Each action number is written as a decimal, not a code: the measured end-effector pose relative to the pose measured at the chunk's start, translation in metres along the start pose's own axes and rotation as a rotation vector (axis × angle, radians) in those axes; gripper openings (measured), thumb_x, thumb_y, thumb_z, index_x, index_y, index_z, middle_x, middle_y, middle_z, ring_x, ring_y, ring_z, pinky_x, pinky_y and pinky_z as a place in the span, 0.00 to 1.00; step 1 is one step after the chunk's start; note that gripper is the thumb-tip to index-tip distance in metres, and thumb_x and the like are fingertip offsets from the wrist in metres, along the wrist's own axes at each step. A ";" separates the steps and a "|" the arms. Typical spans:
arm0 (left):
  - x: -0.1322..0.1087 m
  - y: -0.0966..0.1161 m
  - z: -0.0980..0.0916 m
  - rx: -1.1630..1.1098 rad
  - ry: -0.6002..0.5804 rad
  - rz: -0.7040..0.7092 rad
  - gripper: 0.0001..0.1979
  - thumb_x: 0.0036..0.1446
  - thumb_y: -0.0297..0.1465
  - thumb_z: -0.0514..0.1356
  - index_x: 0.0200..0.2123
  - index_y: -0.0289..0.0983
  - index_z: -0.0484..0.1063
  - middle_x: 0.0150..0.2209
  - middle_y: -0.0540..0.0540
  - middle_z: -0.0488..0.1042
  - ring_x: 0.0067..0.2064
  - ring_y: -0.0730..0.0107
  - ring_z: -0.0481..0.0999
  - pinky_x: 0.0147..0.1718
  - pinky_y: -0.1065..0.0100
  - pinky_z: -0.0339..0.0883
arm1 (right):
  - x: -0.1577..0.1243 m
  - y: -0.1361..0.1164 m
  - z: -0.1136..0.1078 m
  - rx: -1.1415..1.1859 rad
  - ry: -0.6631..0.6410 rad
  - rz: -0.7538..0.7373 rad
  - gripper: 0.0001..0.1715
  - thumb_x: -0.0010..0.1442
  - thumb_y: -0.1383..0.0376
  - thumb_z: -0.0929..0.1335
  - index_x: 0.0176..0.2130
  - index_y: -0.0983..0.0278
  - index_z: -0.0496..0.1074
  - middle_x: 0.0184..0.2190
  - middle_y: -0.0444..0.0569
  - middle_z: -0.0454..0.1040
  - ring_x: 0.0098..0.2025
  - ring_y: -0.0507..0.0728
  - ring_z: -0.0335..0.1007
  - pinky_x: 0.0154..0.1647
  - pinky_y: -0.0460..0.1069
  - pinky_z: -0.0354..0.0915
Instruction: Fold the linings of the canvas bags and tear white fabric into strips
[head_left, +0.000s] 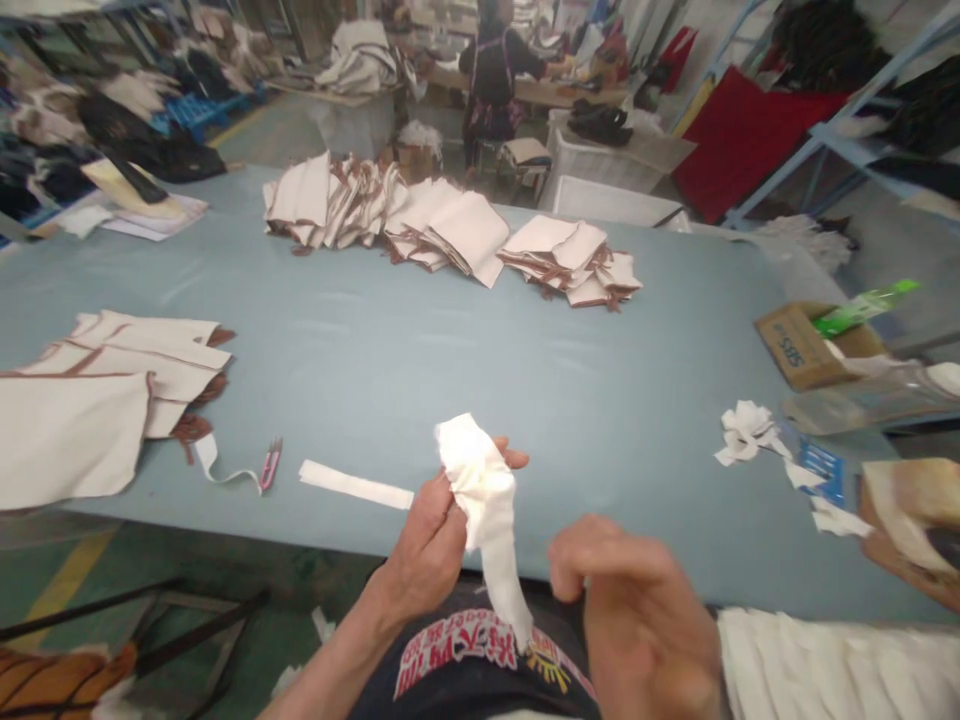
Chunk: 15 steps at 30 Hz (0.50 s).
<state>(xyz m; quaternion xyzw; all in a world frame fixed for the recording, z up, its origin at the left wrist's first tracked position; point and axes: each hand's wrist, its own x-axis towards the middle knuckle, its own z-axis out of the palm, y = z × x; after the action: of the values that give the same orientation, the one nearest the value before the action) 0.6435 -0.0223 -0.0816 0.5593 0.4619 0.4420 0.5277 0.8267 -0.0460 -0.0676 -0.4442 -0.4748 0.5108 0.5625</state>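
My left hand (433, 540) is closed around a crumpled white fabric strip (486, 505), pinching its upper part just over the near edge of the grey-blue table (420, 360). The strip hangs down toward my lap. My right hand (637, 610) hovers to the right of the strip's lower end, fingers curled and blurred; I cannot make out anything in it. A flat white strip (354, 484) lies on the table left of my left hand. Small pink thread snips (270, 464) rest further left.
Cream fabric pieces with brown trim are stacked at the left (112, 390) and along the far side (450, 225). White scraps (746, 430), a cardboard box (806, 345) and a pile of white strips (832, 665) are at the right. A person (495, 70) works at a far table.
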 end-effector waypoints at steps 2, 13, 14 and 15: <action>-0.001 0.002 -0.004 0.058 -0.008 0.013 0.21 0.73 0.36 0.46 0.62 0.42 0.70 0.62 0.43 0.74 0.64 0.57 0.70 0.67 0.51 0.58 | 0.008 0.003 -0.003 -0.069 0.049 -0.005 0.30 0.65 0.39 0.65 0.39 0.60 0.80 0.30 0.51 0.78 0.33 0.59 0.73 0.37 0.53 0.68; 0.002 0.011 0.002 0.653 -0.033 0.268 0.16 0.67 0.26 0.47 0.41 0.36 0.75 0.40 0.38 0.79 0.49 0.55 0.77 0.54 0.53 0.70 | 0.019 0.009 0.019 0.050 -0.323 0.408 0.38 0.58 0.32 0.65 0.28 0.64 0.68 0.24 0.43 0.61 0.26 0.51 0.51 0.26 0.46 0.54; 0.002 0.010 0.002 0.700 -0.033 0.267 0.16 0.67 0.26 0.47 0.38 0.37 0.75 0.36 0.39 0.78 0.47 0.54 0.77 0.52 0.53 0.71 | 0.020 0.007 0.020 0.029 -0.323 0.438 0.38 0.56 0.31 0.66 0.27 0.63 0.66 0.23 0.42 0.59 0.25 0.50 0.49 0.23 0.45 0.50; 0.001 0.008 0.002 0.745 -0.029 0.264 0.16 0.66 0.26 0.47 0.35 0.37 0.74 0.34 0.39 0.77 0.45 0.54 0.77 0.49 0.54 0.72 | 0.022 0.005 0.022 0.000 -0.322 0.466 0.38 0.54 0.31 0.68 0.27 0.63 0.65 0.21 0.40 0.57 0.24 0.50 0.46 0.22 0.45 0.47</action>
<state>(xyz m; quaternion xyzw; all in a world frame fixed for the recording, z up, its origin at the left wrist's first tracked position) 0.6464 -0.0218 -0.0735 0.7733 0.5072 0.3001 0.2338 0.8046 -0.0238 -0.0674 -0.4545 -0.4431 0.6903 0.3473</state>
